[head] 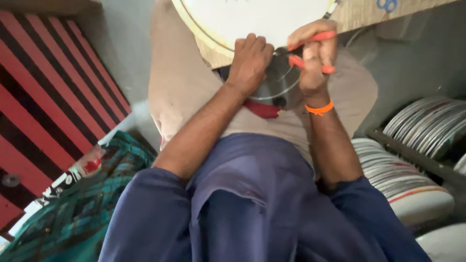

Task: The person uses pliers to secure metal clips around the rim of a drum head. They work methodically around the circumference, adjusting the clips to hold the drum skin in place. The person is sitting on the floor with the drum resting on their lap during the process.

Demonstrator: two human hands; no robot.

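My left hand (250, 59) is closed on the near edge of a round metal disc (277, 80) that rests on my lap. My right hand (314, 53) grips an orange-handled tool (310, 51), looking like scissors or snips, right at the disc's edge. Just above both hands lies a large white round sheet with a yellowish rim (252, 17). An orange band (319, 108) circles my right wrist. The tool's blades are hidden behind my fingers.
Stacks of round metal discs (427, 126) stand in a dark rack at the right, with more white ones (403, 179) below. A red-and-black striped mat (43, 97) lies at the left, a green checked cloth (92, 204) at lower left. Grey floor surrounds.
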